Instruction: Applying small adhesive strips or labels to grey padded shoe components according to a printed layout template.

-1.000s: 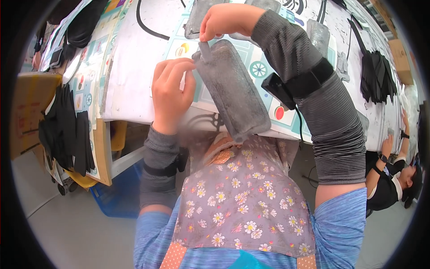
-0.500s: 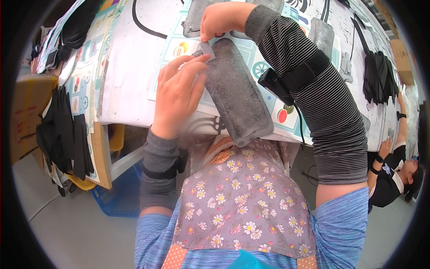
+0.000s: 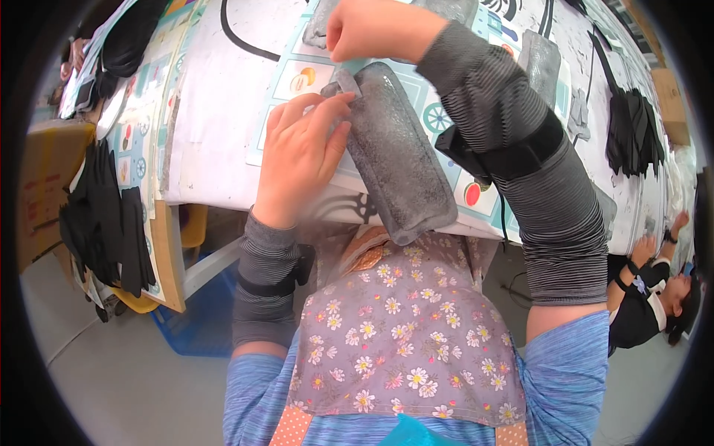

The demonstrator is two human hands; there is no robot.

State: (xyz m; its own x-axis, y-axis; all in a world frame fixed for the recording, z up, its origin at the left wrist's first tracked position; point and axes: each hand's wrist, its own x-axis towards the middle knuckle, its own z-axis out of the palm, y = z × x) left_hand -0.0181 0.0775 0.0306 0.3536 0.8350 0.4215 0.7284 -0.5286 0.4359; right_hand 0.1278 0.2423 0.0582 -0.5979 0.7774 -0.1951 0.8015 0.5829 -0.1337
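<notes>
Centrally in the head view, a grey, rectangular, padded fabric pouch (image 3: 401, 156) slants across the near edge of a white-covered counter (image 3: 216, 141). The left hand (image 3: 303, 152) rests its fingertips on a small, grey, flat strip (image 3: 347, 83) at the pouch's far left corner, its grip loose, thumb apart. The right hand (image 3: 379, 31) curls just beyond; whether its grip holds anything, I cannot tell. Far right lies a bundle of black fabric strips (image 3: 634, 134).

Rocking a grey daisy apron (image 3: 405, 342), dotted peach straps (image 3: 291, 426), a streaky blue shirt (image 3: 569, 368), stripy dark sleeves (image 3: 563, 238) and chunky black armbands (image 3: 532, 152).
</notes>
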